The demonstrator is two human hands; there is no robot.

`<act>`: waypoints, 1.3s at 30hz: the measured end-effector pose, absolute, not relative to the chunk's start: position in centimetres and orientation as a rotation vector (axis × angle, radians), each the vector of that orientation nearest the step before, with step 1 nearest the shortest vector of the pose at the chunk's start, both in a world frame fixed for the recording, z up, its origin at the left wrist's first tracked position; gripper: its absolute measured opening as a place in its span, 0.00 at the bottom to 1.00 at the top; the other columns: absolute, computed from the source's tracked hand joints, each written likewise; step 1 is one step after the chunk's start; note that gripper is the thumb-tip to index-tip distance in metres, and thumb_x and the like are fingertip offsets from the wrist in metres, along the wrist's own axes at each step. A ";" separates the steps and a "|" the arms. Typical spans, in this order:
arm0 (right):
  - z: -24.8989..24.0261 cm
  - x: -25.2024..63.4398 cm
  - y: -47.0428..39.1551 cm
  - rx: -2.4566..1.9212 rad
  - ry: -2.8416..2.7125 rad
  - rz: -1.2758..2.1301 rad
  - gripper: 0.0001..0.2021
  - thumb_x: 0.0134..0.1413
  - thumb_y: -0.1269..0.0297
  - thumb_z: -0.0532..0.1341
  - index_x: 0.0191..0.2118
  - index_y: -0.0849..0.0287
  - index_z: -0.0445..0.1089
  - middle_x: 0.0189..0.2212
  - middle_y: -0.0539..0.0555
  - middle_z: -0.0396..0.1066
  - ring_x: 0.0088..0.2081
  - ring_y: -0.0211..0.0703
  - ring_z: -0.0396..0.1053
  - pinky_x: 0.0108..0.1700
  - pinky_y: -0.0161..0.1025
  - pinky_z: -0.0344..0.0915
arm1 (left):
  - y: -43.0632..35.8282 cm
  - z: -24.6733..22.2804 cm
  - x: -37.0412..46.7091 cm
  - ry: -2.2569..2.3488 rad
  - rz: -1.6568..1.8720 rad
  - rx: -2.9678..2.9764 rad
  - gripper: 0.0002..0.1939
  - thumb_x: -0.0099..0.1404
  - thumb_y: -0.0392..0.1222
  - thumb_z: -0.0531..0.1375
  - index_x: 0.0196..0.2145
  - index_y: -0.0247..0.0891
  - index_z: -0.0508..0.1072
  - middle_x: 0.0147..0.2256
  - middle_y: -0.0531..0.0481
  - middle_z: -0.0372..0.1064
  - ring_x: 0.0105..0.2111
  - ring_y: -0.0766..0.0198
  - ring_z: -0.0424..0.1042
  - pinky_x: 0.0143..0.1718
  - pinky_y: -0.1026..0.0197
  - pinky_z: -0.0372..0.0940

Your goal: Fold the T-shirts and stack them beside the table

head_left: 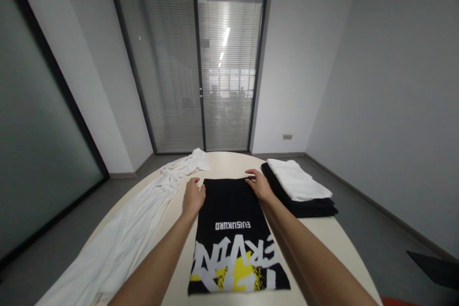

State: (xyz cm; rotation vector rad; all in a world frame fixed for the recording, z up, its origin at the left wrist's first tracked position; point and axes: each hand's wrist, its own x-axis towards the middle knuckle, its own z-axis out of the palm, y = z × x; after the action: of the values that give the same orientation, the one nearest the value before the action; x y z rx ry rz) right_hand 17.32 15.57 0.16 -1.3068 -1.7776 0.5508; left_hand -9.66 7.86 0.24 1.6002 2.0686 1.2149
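Note:
A black T-shirt (229,205), folded into a long rectangle, lies flat in front of me on the round table. Its print is white lettering with a yellow patch, upside down from my side. My left hand (194,196) is beside the shirt's far left corner, fingers loosely bent and apart, gripping nothing that I can see. At the far right corner, my right hand (258,185) has its fingers spread, the lower ones at the cloth's edge. Both forearms run along the shirt's sides.
Crumpled white cloth (132,220) stretches along the table's left side. Right of my right hand sits a stack of folded black clothes (308,209) with a folded white garment (299,181) on top. The pale table (229,160) has a curved edge; glass doors (201,76) stand beyond.

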 end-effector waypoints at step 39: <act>-0.7 16.9 8.4 -1.361 -2.286 0.357 0.22 0.70 0.57 0.46 0.62 0.55 0.67 0.65 0.57 0.61 0.68 0.50 0.53 0.68 0.58 0.44 | -6.3 2.6 -6.2 1.027 0.409 2.586 0.28 0.71 0.48 0.55 0.66 0.47 0.60 0.69 0.48 0.51 0.70 0.48 0.44 0.69 0.39 0.40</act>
State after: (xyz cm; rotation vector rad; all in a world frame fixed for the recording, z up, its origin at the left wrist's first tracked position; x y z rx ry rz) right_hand 16.93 8.39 -0.70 -1.3611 -2.2858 0.3574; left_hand -6.19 -6.33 2.62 2.5861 1.0272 0.4094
